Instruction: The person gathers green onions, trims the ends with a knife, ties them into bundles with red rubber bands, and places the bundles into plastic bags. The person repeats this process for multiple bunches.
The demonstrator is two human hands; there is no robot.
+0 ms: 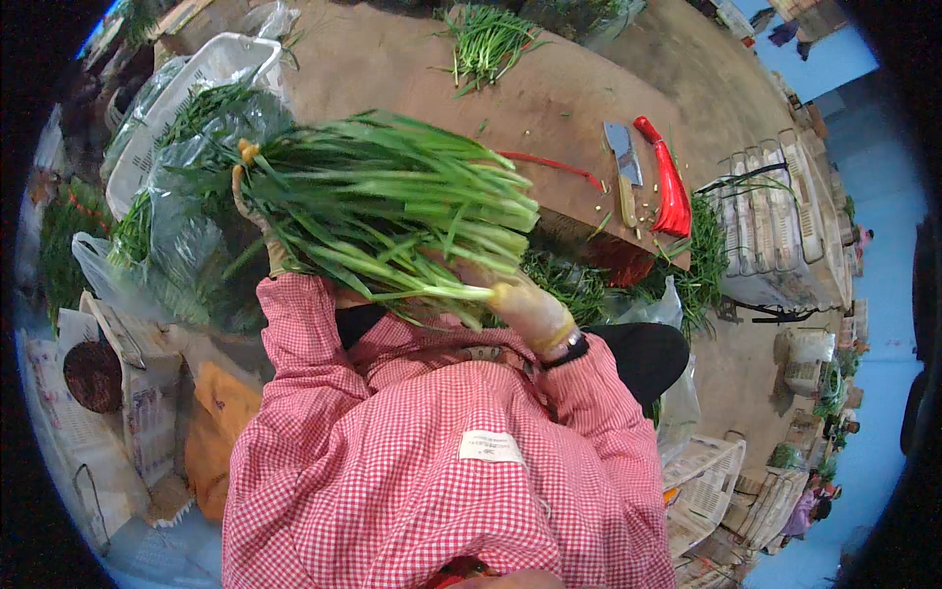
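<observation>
A large bunch of long, flat-leaved greens (397, 199), resembling garlic chives, lies across my two hands above my lap. Its leafy end points left and its pale stem ends point right. My left hand (252, 202), in a tan glove, grips the leafy end, with some of its fingers hidden by leaves. Under the stem end, my right hand (533, 309) wears a translucent glove; its thumb presses a pale stalk and its other fingers are hidden. Beyond the stems, a red tie strip (556, 162) lies on the brown work surface (368, 66).
A cleaver (624, 166) lies beside a bundle of red ties (668, 188) on the surface's right side. More greens (486, 44) rest at the far edge. Left stands a white plastic crate (199, 81) with bagged greens (213, 140). Stacked crates (773, 213) stand right.
</observation>
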